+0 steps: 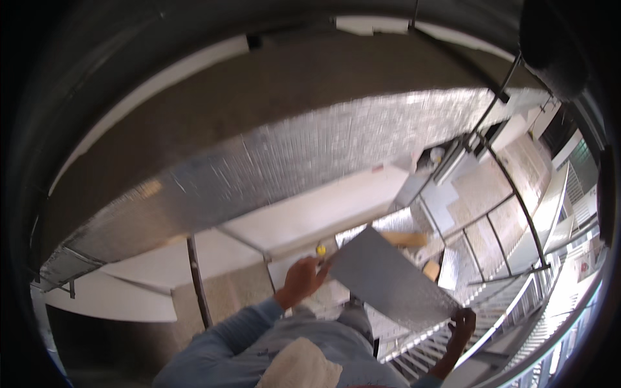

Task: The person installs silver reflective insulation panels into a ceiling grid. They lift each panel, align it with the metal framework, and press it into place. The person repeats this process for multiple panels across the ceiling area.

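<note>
A flat grey rectangular sheet (pixel 388 278) is held tilted in front of my body. My left hand (pixel 303 281) grips its left edge, with the fingers bent at that corner. At the lower right corner, my right hand (pixel 463 323) is closed on the sheet's edge. Along that lower edge the surface looks crinkled and shiny. A small yellow object (pixel 321 249) shows just beyond my left hand, too small to make out.
A long foil-covered duct (pixel 291 152) crosses in front of me. Dark metal scaffold bars (pixel 527 220) stand at the right, and a pole (pixel 198 281) at the left. White railings (pixel 427 362) run along the lower right. Foil pieces (pixel 458 262) lie below.
</note>
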Tool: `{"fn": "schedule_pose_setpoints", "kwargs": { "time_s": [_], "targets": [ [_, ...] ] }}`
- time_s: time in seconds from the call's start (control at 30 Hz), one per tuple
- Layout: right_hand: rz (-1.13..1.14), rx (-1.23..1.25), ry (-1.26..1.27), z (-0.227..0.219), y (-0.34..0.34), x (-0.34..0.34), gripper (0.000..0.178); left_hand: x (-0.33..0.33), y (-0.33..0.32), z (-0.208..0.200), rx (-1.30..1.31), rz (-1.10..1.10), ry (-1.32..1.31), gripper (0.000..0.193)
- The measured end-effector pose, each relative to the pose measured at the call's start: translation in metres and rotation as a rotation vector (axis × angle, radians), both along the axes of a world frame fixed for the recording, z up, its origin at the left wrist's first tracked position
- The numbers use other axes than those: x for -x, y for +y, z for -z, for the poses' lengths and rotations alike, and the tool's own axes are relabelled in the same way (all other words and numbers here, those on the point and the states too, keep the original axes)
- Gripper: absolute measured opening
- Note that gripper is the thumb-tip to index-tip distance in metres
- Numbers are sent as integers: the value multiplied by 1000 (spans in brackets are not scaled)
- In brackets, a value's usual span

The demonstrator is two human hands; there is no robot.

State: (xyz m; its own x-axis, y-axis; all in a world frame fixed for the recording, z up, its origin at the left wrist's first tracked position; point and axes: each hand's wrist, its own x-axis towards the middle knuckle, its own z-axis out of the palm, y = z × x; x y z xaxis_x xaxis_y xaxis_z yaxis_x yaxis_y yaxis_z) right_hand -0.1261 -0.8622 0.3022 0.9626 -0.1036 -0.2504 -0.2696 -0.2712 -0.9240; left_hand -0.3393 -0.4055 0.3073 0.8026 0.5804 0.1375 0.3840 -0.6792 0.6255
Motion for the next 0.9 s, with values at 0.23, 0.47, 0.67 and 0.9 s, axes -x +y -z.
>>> {"fn": "schedule_pose_setpoints", "kwargs": {
  "time_s": [0.23,0.47,0.67,0.9],
  "targets": [
    [-112,2,-23,-25,21,-33,24,10,6,3,167,-70,100,41],
    [-161,-306,-117,-68,3,-86,38,-20,-13,-29,305,-33,-118,33],
    [-149,-422,-220,-65,-2,-138,48,-37,-26,-78,300,-4,-277,31],
    [-92,-294,-341,-63,-3,-173,44,-39,-32,-140,184,159,-536,21]
  ]
}}
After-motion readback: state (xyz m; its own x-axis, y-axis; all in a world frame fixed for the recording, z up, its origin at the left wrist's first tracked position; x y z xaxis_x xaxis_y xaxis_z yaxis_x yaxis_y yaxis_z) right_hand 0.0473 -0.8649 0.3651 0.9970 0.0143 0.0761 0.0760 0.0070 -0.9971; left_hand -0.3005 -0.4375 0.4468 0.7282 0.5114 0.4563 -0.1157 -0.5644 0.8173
